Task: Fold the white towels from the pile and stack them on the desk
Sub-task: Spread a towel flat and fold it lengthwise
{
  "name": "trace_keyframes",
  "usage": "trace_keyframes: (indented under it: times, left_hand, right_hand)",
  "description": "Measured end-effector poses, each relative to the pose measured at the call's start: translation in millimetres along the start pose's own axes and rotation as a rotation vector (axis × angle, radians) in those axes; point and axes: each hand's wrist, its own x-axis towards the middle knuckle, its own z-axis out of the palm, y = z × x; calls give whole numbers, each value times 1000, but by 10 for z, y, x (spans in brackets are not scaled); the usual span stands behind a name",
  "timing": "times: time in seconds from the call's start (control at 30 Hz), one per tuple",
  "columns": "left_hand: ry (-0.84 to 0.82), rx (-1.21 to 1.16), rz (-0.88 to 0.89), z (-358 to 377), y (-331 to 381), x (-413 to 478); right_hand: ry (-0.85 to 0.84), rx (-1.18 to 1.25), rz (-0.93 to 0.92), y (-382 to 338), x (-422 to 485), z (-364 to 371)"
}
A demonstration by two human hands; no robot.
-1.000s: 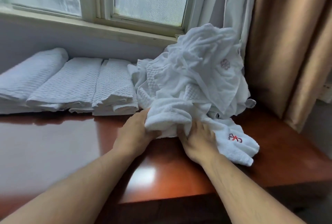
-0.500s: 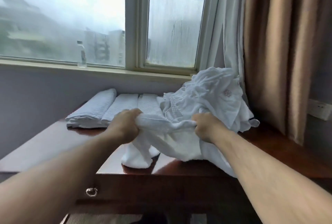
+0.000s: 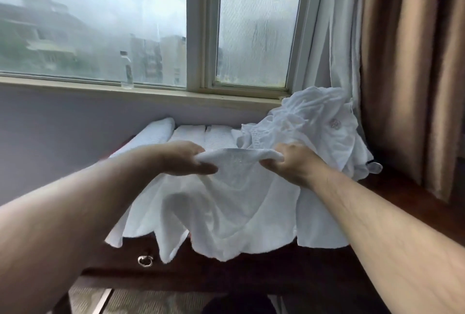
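A white towel (image 3: 226,200) was held up over the counter (image 3: 407,195) — its top edge pinched by the left hand (image 3: 186,160) and right hand (image 3: 292,162), set apart. The corners should be found and the edge pulled taut (the hem hung rumpled) before folding.

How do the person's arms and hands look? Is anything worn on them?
Both forearms are bare up to the frame edge: no sleeves show. The left hand and the right hand have no gloves. I see no watch, bracelet or ring. Fine hair shows on the forearms.
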Motion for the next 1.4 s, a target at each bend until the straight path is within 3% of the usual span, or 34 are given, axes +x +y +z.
trace_keyframes:
  times: [0.13,0.23,0.33,0.47,0.53,0.6,0.67,0.73,0.83,0.97,1.07,1.13,1.27,1.4]
  left_hand:
    - [263,92,-44,159,-114,276]
    - [456,114,-76,367,-169,518]
    - [545,288,-88,722,-130,719]
    - [710,308,12,1230,107,755]
    - [639,254,114,1441,215,749]
    - [484,157,126,1583,260,759]
    - [364,131,114,1712,222,791]
    - [290,154,75,1806,159,841]
    - [179,130,-49,1869,144,919]
    - [-5,64,-185,1839,304,1027]
    - [-36,16,-296,1801,437,1083]
    - [-44,21,-349,1811,468,1083]
    - [-66,47,-413,1811,549,1142]
    - [-53,32,-438,1854,612,1181]
  right_hand:
    - [12,-17,31,66,176,141]
    - [-114,-45,98,174,348,324]
    - [-243,-77,247,265,410,627]
    - [-23,-516,409,314,290,983]
    - [26,-524,357,332,224,1082]
    - [0,-373,279,324,142,1175]
    - [-171,-176,331,270,49,1208]
    - [-356,-222,399,283,2,1181]
    - [-432,-315,475,339,46,1092]
    - [-674,-518,542,139,123,1074]
    - [-483,-549,279,56,-42,1150]
    - [-352,-400,243,60,-208,1134]
    - [-440,-285,513,253,-269,1034]
    - [-645,-393,841,607,-172,1061]
